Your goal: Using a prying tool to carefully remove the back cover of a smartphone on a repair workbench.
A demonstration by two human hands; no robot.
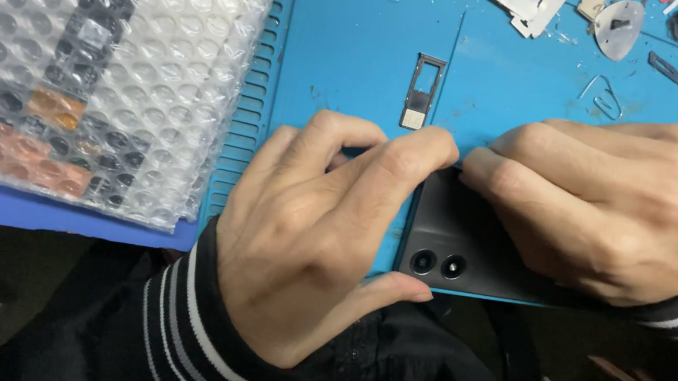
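A dark phone (472, 243) is seen lying back up at the near edge of the blue surface (359, 36), its two round camera lenses turned toward the near side. It is gripped at its left end by the left hand (315, 240): the thumb is pressed against the near edge beside the lenses, while the bent fingers (409, 152) are curled over the far edge at the corner. The right hand (616, 205) is laid over the right part of the phone, its fingers folded down onto the far edge, with the fingertips nearly met by those of the left hand. Both wrists are covered by dark sleeves with white stripes.

Just beyond the hands, a small metal card tray (422, 92) is found lying flat on the surface. To the left, sheets of bubble wrap (95, 54) are stacked. Farther off, near the far right edge, a bent wire clip (600, 98) and a scatter of small parts (530, 2) are seen.
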